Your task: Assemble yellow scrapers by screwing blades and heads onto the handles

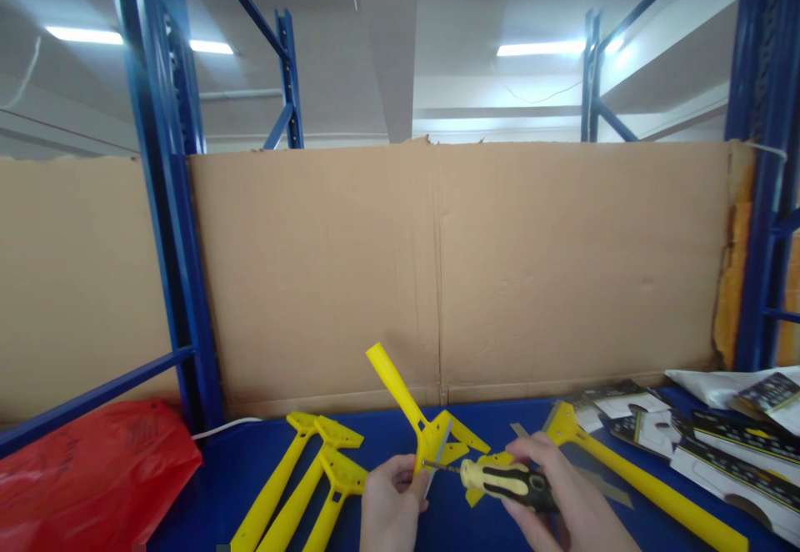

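My left hand (392, 502) grips a yellow scraper (398, 385) by its wide head, with the handle slanting up and to the left. A thin metal blade lies along the right edge of that head. In my right hand (572, 489) is a screwdriver (500, 481) with a cream and black handle. Its shaft points left, and the tip meets the scraper head beside my left thumb; the exact contact is too small to make out. Yellow scraper parts (468, 439) lie on the blue surface just behind the screwdriver, partly hidden by my hands.
Several yellow scraper handles (281, 481) lie to the left. A long yellow scraper (656, 485) and flat metal blades (606, 487) lie at right, near black-and-white packages (737, 469). A red plastic bag (93, 473) sits far left. Cardboard (325, 268) and blue posts (178, 202) stand behind.
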A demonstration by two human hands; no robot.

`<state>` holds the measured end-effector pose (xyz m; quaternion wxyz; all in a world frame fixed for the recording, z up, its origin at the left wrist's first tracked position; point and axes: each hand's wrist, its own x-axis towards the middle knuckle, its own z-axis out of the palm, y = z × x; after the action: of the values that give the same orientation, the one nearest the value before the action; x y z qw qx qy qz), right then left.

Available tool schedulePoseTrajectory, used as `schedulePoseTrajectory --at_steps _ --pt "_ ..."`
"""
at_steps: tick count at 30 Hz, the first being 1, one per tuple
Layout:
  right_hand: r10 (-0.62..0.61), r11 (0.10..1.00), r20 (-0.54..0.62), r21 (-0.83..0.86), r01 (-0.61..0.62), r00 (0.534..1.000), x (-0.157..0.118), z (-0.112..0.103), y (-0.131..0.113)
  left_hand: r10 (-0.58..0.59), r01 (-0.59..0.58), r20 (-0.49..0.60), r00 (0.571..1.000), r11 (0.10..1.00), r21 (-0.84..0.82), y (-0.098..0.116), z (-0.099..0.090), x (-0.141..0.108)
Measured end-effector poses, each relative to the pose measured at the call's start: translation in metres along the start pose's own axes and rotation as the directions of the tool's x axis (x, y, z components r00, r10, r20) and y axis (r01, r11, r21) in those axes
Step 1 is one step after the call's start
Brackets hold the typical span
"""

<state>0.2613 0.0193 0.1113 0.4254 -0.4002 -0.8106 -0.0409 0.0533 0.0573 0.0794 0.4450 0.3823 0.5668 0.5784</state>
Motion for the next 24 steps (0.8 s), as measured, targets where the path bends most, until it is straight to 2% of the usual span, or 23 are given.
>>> schedulePoseTrajectory --at_steps 5,10,14,20,24 --pt "0.034 0.991 -0.019 -0.125 -0.036 0.999 0.0013 0.0001 0.0026 0.012 -0.013 0.033 0.999 0.999 0.052 0.0011 0.0008 -0.0026" --pt "0.024 0.997 -0.041 -0.066 -0.027 0.999 0.0029 -0.0016 -0.0037 0.016 -0.017 0.012 1.0 0.999 0.051 0.0032 0.0007 -0.0037" --pt "-0.007 0.996 -0.05 -0.09 0.003 0.999 0.001 0.0004 -0.0009 0.011 -0.012 0.013 1.0 0.999 0.047 0.003 0.0 -0.0034" --pt "0.041 0.99 0.027 -0.137 -0.037 0.999 -0.0004 0.0017 0.0022 0.015 -0.016 0.039 0.999 0.999 0.039 -0.0041 -0.0039 0.0014" --pt "0.076 0.995 0.029 -0.072 -0.073 0.997 -0.0022 0.0034 -0.0001 0.018 -0.018 0.006 1.0 1.0 0.022 -0.0016 -0.0029 0.0006"
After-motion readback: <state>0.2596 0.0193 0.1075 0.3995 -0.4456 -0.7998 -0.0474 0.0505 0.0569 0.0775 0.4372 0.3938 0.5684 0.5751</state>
